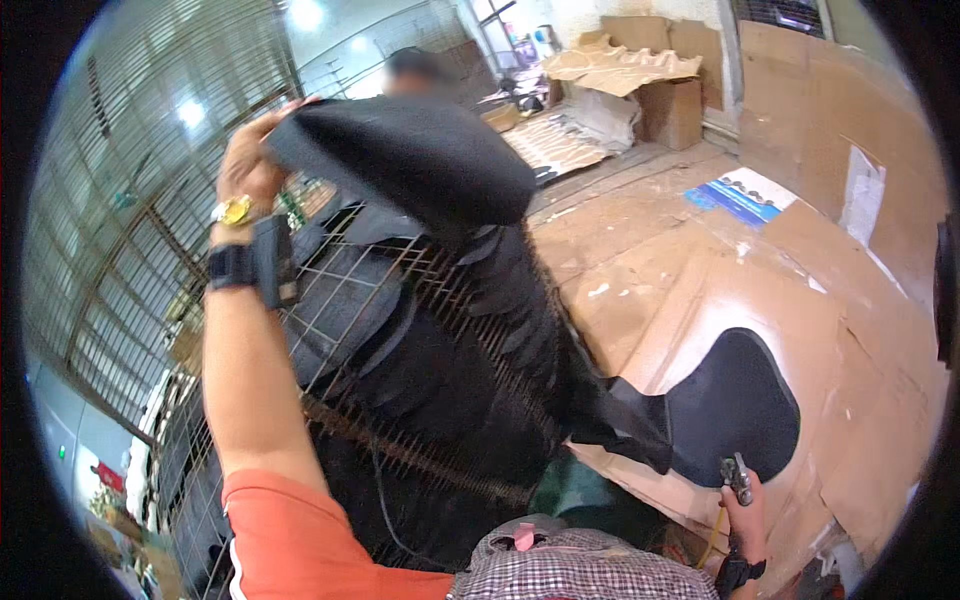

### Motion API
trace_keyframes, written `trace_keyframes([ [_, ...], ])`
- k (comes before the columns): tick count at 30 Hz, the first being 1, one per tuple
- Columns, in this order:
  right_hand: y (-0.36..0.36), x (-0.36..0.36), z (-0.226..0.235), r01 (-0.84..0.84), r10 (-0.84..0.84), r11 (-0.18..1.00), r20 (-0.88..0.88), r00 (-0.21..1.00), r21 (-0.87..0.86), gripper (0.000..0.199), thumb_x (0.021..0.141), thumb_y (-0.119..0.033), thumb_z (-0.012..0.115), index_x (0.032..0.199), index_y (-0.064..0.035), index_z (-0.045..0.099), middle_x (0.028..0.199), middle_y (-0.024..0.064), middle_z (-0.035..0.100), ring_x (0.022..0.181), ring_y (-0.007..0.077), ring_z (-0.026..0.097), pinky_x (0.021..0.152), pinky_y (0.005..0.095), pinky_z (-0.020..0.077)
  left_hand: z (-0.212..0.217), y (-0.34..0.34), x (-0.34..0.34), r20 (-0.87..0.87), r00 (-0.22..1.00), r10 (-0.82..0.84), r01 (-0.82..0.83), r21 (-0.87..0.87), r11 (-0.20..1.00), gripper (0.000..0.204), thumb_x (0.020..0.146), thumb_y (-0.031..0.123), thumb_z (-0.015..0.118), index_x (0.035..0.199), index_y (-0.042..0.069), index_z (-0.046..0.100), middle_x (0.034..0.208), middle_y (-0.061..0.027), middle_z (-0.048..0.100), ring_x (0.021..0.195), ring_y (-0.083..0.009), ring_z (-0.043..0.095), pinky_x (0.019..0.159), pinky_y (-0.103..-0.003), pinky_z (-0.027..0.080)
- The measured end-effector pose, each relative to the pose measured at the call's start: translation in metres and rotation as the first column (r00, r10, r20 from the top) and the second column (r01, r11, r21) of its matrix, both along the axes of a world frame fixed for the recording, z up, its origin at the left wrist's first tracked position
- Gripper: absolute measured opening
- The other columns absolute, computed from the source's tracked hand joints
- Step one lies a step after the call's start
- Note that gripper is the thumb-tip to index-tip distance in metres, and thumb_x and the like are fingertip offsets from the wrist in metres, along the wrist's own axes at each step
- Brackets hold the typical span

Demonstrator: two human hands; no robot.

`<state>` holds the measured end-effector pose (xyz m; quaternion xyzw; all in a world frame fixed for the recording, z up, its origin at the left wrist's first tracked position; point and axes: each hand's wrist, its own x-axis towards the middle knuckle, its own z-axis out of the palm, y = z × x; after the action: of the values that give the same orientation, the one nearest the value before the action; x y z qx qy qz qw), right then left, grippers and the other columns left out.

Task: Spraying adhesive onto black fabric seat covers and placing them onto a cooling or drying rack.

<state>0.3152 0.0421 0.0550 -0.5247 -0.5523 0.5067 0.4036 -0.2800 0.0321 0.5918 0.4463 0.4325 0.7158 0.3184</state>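
Observation:
My left hand (258, 160) is raised at the upper left, closed on the edge of a black curved sheet (420, 160), which hangs in a bend above a wire rack (330, 290). Black pieces (500, 290) of the same sort lie stacked in the rack. At the lower right, my right hand (745, 510) is wrapped round a small metal spray gun (737, 480) with a yellow hose (714, 540). The gun is over the near edge of a rounded black piece (735, 410) lying flat on cardboard; whether they touch I cannot tell.
Cardboard sheets (640, 260) cover the work surface, and upright cardboard (830, 110) lines its right side. A blue printed sheet (740, 197) lies towards the back. Beyond the raised sheet is another person (415, 65). Rusty spikes or springs (430, 465) edge the rack.

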Motion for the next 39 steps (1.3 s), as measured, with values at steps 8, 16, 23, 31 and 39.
trace_keyframes([
  [8, 0.046, -0.078, 0.022, -0.221, 0.221, 0.975, -0.016, 0.975, -0.011, 0.039, 0.075, -0.008, 0.067, 0.111, -0.0002, 0.054, 0.085, 0.0036, 0.056, 0.074, 0.011, 0.05, 0.068, 0.0268, 0.0447, -0.109, -0.255, -0.139, -0.091, 0.75, 0.655, -0.652, -0.269, 0.709, 0.058, 0.082, -0.001, 0.055, 0.136, -0.001, 0.032, 0.121, -0.0154, 0.054, 0.072, -0.0121, 0.057, 0.065, -0.021, 0.048],
  [16, 0.038, -0.126, 0.027, -0.419, 0.419, 0.908, -0.015, 0.908, 0.022, 0.038, 0.074, -0.006, 0.066, 0.11, 0.0014, 0.055, 0.087, 0.0052, 0.057, 0.078, 0.0126, 0.052, 0.072, 0.0284, 0.0453, -0.146, -0.283, -0.069, -0.546, 0.326, 0.772, -0.944, -0.236, 0.231, 0.037, 0.078, 0.019, 0.07, 0.109, 0.003, 0.058, 0.103, -0.0057, 0.057, 0.085, -0.0151, 0.055, 0.073, -0.032, 0.047],
  [23, 0.028, -0.126, 0.008, -0.486, 0.491, 0.869, -0.032, 0.871, 0.096, 0.043, 0.072, -0.005, 0.067, 0.112, 0.002, 0.054, 0.087, 0.0052, 0.057, 0.076, 0.0117, 0.053, 0.068, 0.0264, 0.0456, -0.14, -0.194, 0.03, -0.999, -0.053, -0.014, -0.805, 0.034, 0.592, 0.035, 0.066, 0.021, 0.073, 0.096, 0.007, 0.066, 0.095, -0.0106, 0.06, 0.098, -0.0272, 0.054, 0.086, -0.036, 0.045],
  [31, 0.016, -0.103, 0.004, -0.475, 0.475, 0.88, -0.022, 0.879, 0.032, 0.04, 0.073, -0.005, 0.067, 0.111, 0.0016, 0.055, 0.085, 0.0046, 0.058, 0.074, 0.0113, 0.053, 0.068, 0.0267, 0.0462, -0.164, -0.172, 0.021, -0.955, -0.137, -0.263, -0.9, 0.009, 0.435, 0.021, 0.068, 0.023, 0.068, 0.087, 0.014, 0.071, 0.097, -0.0096, 0.059, 0.101, -0.0297, 0.052, 0.085, -0.04, 0.045],
  [39, 0.023, -0.084, -0.011, -0.397, 0.401, 0.914, 0.036, 0.916, -0.081, 0.04, 0.072, -0.007, 0.067, 0.11, -0.001, 0.055, 0.078, 0.0057, 0.06, 0.07, 0.0126, 0.056, 0.066, 0.0271, 0.0477, -0.156, -0.152, 0.028, -0.993, 0.016, -0.113, -0.835, -0.076, 0.546, 0.014, 0.068, 0.015, 0.069, 0.079, 0.006, 0.07, 0.083, -0.0123, 0.062, 0.084, -0.0283, 0.06, 0.076, -0.036, 0.049],
])
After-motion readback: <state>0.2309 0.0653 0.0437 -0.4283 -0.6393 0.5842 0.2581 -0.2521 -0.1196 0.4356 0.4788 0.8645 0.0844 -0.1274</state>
